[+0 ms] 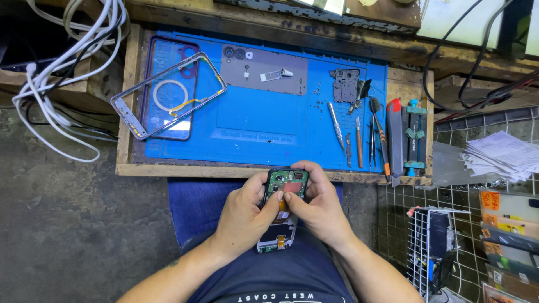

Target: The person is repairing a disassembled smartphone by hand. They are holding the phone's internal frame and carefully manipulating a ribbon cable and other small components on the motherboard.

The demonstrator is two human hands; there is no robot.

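Head view: an opened smartphone (283, 209), back cover off, sits low in the middle of the frame, held over the person's lap just below the near edge of the wooden tray (126, 101). Its upper half shows a green circuit board with a red patch and small metal shields; an orange flex ribbon runs down the centre toward a paler lower section with a glossy dark area.

The left hand (247, 216) wraps the phone from its 9 o'clock side, fingers curled behind the body and the thumb laid across the board. The right hand (317, 207) closes on it from 3 o'clock, fingers hooked over the top edge and the thumb pressed on the board beside the left thumb. Both thumb tips meet just below the red patch, touching the phone; the lower end sticks out bare at 6 o'clock.

At 12 o'clock from the hands lies a blue silicone work mat (252, 123), smooth with moulded compartments. On it at 10 o'clock rests a tilted metal phone frame (168, 95); at 12 o'clock a flat grey rectangular pad with small parts (264, 70); at 1 o'clock a dark perforated shield plate (345, 84); at 2 o'clock slim tweezers and screwdrivers (359, 134). White cables (67, 62) coil at far 10 o'clock.
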